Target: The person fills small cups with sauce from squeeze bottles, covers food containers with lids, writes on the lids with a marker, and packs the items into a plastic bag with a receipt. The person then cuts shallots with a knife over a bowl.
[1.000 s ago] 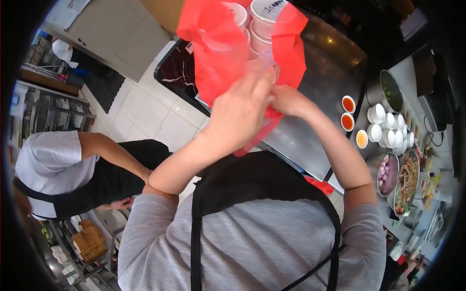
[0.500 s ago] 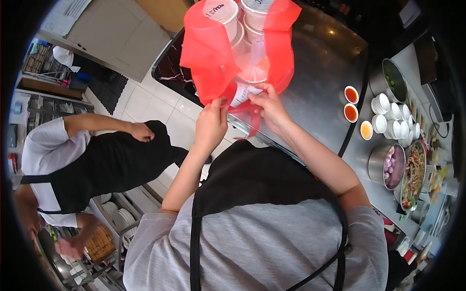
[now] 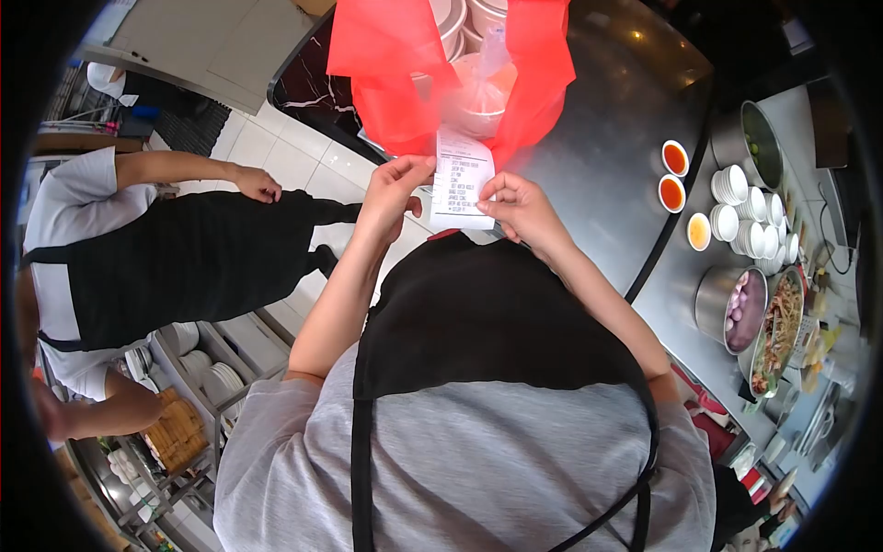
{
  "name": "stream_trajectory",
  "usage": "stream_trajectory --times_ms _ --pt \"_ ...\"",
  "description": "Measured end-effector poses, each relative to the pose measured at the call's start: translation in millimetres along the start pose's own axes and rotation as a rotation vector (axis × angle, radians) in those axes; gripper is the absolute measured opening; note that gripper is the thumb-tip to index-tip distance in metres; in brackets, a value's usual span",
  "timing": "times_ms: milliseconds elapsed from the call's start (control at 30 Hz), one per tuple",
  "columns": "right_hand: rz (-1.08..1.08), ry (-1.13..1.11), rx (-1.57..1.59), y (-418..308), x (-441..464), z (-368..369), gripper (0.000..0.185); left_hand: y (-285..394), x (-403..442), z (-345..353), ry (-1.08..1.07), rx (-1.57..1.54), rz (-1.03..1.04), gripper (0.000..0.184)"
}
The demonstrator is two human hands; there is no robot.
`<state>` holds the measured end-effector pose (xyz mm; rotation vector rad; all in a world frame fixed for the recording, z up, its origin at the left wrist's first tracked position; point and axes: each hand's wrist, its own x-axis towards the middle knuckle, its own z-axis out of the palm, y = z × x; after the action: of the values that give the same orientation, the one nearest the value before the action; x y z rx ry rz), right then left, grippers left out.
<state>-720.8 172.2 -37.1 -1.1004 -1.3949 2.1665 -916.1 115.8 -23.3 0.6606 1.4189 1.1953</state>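
A printed paper receipt (image 3: 463,189) is stretched flat between my hands, its text facing me. My left hand (image 3: 395,191) pinches its upper left edge, and my right hand (image 3: 517,204) pinches the lower right edge. Just beyond the paper, a red bag (image 3: 391,60) stands open on the steel counter. Inside it are several round white lidded tubs (image 3: 448,20) and a clear plastic bag (image 3: 486,81) with something pale orange in it. The top of the receipt lies against the bag's near side.
Two red sauce cups (image 3: 674,158) and a yellow one (image 3: 698,232) sit right of the steel counter (image 3: 616,120). Beyond are stacked white cups (image 3: 729,186) and metal bowls (image 3: 717,304). A co-worker in a black apron (image 3: 184,258) stands at left, beside a plate rack (image 3: 216,382).
The crumpled receipt has been spread out and drawn nearer to me. My hands have left the red bag's edge. The co-worker's body and arms have shifted slightly.
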Motion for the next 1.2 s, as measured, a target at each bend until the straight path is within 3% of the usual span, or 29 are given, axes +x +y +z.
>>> stream_trajectory --times_ms 133,333,1200 --pt "-0.099 0.137 -0.138 8.8 2.8 5.2 0.005 8.4 0.5 3.9 0.024 -0.057 -0.027 0.018" --pt "-0.117 0.143 -0.224 4.0 -2.8 8.0 0.004 6.9 8.9 5.7 -0.009 -0.072 0.051 0.012" --pt "-0.167 0.143 -0.152 4.4 -0.6 3.3 0.003 -8.9 8.6 5.6 -0.077 -0.238 0.007 0.005"
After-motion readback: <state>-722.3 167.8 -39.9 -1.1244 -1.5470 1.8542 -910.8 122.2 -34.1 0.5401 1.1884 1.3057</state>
